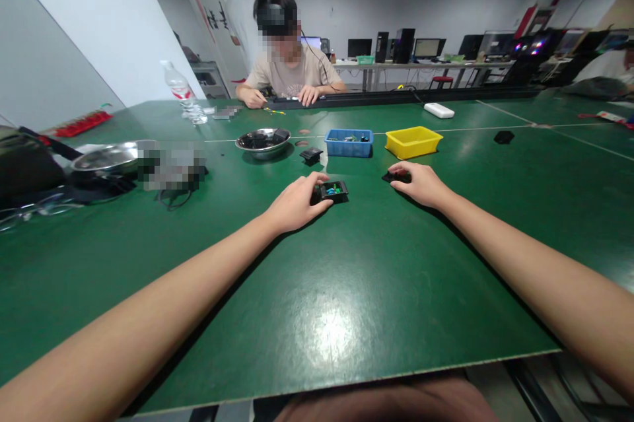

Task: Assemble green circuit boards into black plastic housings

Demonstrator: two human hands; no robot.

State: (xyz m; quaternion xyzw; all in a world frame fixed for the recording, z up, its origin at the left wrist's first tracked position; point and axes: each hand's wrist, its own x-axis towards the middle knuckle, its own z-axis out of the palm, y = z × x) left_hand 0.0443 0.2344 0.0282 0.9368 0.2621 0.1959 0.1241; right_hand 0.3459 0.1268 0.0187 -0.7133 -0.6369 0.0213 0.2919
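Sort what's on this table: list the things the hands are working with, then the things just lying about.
In hand:
left hand on the open black case
right hand on a small black part

Lying about:
blue bin
yellow bin
steel bowl
water bottle
white box

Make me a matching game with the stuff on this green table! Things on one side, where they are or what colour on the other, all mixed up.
Things:
1. left hand
2. right hand
3. metal bowl
4. empty tray

Matches:
A. yellow
B. rests on a small flat black piece
C. holds dark parts, left of the blue tray
D. holds a small black box with coloured bits inside

Pairs: 1-D, 2-B, 3-C, 4-A
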